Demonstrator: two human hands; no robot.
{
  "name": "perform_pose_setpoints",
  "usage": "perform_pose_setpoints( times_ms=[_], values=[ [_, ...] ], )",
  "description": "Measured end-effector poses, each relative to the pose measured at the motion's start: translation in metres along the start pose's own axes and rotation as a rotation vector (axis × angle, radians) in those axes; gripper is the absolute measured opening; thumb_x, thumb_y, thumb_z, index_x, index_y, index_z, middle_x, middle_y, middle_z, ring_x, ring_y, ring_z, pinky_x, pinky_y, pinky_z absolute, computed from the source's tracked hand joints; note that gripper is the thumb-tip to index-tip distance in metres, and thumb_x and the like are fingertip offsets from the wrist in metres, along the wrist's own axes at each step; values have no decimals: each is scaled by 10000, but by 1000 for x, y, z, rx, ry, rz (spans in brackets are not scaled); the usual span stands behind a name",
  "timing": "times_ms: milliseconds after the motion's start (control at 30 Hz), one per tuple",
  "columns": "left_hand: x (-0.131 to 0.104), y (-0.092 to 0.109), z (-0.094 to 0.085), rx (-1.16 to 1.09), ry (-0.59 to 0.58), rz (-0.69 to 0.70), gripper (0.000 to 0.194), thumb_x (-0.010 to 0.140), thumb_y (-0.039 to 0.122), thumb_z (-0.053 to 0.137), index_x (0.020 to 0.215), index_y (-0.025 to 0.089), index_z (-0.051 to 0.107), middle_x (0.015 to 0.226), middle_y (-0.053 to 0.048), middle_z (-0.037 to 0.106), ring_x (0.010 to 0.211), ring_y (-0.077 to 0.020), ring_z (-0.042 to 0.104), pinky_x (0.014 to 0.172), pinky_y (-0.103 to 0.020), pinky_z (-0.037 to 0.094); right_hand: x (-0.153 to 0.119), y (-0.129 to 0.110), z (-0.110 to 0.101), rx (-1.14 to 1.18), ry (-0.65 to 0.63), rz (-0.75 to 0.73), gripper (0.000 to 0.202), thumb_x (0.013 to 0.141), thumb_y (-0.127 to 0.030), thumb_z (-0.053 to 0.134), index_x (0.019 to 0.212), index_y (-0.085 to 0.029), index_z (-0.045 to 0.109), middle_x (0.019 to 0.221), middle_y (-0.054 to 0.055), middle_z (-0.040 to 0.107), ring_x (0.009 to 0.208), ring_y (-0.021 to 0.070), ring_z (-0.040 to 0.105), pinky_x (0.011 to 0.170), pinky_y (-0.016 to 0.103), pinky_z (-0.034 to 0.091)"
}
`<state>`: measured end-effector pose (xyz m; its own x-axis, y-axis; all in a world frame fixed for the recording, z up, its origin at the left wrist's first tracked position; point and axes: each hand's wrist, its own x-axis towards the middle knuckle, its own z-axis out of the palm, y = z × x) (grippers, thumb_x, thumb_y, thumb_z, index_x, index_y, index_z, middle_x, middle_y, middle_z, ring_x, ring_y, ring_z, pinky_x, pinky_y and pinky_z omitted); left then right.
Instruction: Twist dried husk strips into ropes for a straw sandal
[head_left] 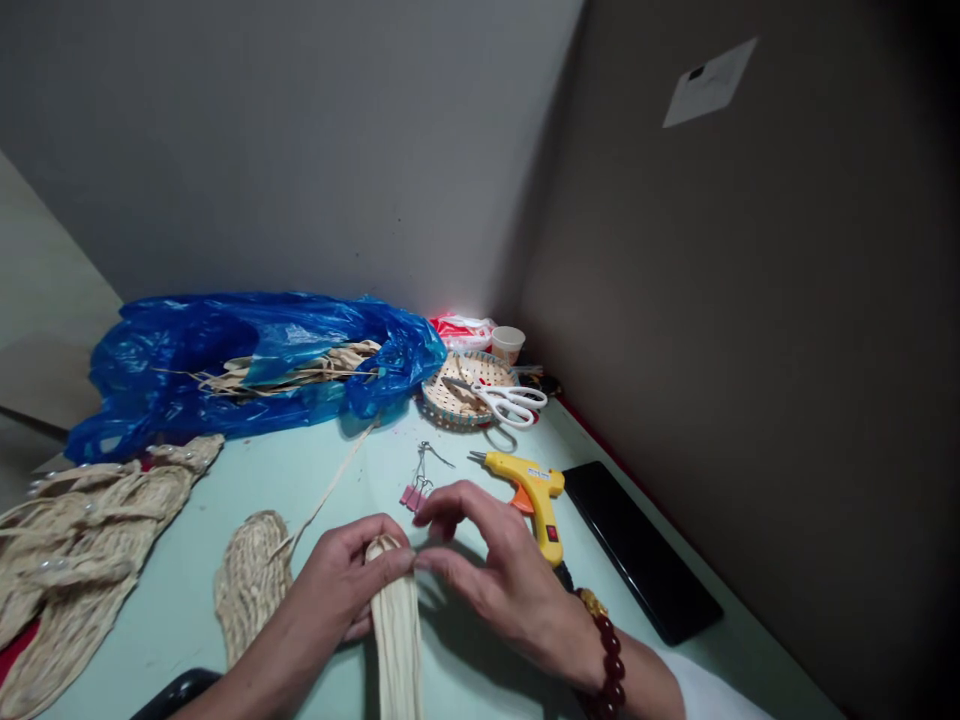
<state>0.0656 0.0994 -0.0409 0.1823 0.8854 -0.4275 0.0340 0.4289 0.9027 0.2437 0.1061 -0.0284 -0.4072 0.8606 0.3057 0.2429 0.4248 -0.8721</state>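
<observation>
My left hand (356, 570) grips a flat band of pale straw-like strips (397, 640) near its folded upper end, thumb across the front. Beside that end, my right hand (495, 560) has thumb and index finger apart. Its thumb tip comes close to my left thumb; whether it touches the band I cannot tell. Left of my left hand lies a woven straw sole (251, 580), with a thin strand (337, 480) trailing from it. Just beyond my right fingers is a pink binder clip (414, 497).
A yellow glue gun (536, 490) and a black flat slab (641, 550) lie at right. White-handled scissors (506, 402) rest on a woven basket (435, 405), near a paper cup (508, 343). A blue plastic bag (180, 340) holds dry strips. Woven straw sandals (97, 560) lie at left.
</observation>
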Motion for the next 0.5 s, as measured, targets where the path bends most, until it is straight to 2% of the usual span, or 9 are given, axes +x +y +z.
perform_pose_setpoints(
  times_ms=[67, 167, 367, 500],
  values=[
    [2, -6, -1, -59, -64, -34, 341, 700, 437, 762, 700, 200, 517, 469, 118, 357, 391, -28, 210, 385, -168, 117, 0, 0, 0, 18, -27, -86, 63, 894, -163, 621, 956, -172, 626, 891, 27, 662, 836, 133, 612, 794, 230, 469],
    [3, -12, -2, -133, -131, -74, 361, 698, 431, 781, 714, 219, 489, 438, 141, 308, 380, -18, 121, 374, -170, 61, -1, 2, 3, 48, -23, -93, 42, 880, -135, 633, 904, -166, 650, 840, 22, 676, 787, 126, 627, 759, 213, 483],
    [-6, -4, 2, -200, -155, -139, 397, 667, 411, 823, 693, 222, 475, 439, 143, 284, 403, -15, 72, 383, -167, 34, -2, 7, 9, 286, -4, 31, 66, 844, -155, 684, 909, -169, 680, 829, 14, 701, 779, 126, 663, 745, 201, 511],
    [-11, 2, 5, -222, -140, -229, 434, 624, 422, 857, 693, 225, 476, 435, 146, 263, 413, -16, 74, 386, -157, 42, -1, 9, 15, 405, 76, 107, 92, 758, -147, 758, 816, -157, 687, 744, 6, 694, 726, 129, 651, 711, 202, 509]
  ],
)
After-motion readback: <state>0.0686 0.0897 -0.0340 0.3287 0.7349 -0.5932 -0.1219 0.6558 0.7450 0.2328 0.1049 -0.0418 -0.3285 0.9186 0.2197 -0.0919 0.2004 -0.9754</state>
